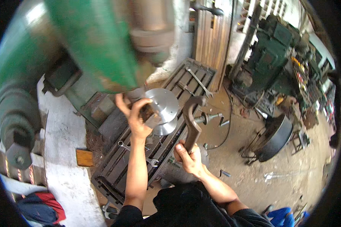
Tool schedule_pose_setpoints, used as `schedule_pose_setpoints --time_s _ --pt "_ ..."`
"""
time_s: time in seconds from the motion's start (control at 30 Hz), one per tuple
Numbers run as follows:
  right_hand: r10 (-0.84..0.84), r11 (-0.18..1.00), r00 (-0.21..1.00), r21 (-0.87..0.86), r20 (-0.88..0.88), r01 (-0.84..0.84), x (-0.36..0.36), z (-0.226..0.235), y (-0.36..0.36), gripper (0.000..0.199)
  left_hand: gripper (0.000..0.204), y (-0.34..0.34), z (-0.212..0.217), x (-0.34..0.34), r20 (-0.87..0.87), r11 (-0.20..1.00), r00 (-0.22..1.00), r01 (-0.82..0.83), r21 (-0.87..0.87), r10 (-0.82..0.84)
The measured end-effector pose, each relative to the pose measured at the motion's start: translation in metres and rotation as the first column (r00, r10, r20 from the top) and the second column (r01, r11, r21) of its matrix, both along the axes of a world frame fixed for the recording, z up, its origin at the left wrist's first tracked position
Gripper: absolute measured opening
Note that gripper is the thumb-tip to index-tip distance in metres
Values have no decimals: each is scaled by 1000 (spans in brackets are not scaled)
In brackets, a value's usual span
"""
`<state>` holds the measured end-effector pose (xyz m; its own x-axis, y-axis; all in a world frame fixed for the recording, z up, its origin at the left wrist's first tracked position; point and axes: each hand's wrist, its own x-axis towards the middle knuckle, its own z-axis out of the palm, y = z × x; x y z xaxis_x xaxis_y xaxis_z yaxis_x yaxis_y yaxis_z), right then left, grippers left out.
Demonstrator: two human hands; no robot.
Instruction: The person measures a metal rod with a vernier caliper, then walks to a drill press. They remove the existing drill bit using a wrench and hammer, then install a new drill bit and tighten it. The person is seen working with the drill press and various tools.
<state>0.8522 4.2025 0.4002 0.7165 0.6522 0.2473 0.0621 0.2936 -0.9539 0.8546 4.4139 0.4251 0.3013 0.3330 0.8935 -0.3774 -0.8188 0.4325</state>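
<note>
1. My left hand [134,115] is raised to the shiny metal disc [163,108], fingers curled around a dark part at its left edge and clamped on it.
2. The disc sits above the slotted machine bed [113,166], just under the blurred green machine head [91,41].
3. My right hand [189,157] is closed around the lower end of a big dark wrench [192,123], which stands nearly upright with its curved top just right of the disc.
4. My hands are apart, the left higher and nearer the machine, the right lower and closer to my body.
5. A spanner [138,153] lies across the bed slots just beside my left forearm.
6. Another long spanner [199,81] lies on the far end of the bed.
7. A small wooden block [84,157] rests on the white ledge left of the bed.
8. On the dirt floor to the right stands a dark wheel [274,138], well apart from my hands.
</note>
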Motion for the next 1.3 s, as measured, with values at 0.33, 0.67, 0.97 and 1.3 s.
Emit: schedule_pose_setpoints --time_s 0.33,0.67,0.97,1.3 --pt "2 998 995 -64 -103 -8 14 -10 -28 40 22 -9 -6 7 9 998 998 -66 -19 66" --pt "-18 988 953 -151 -302 -29 41 -32 -45 44 16 -13 -25 25 283 931 944 248 -268 -170" --pt "77 976 953 -174 -293 -132 50 -33 -50 44 48 -15 -18 -14 -119 940 987 63 -336 -108" --pt "294 744 950 -649 104 -159 42 -77 -75 30 42 -39 -46 -132 -474 806 880 -254 -535 -38"
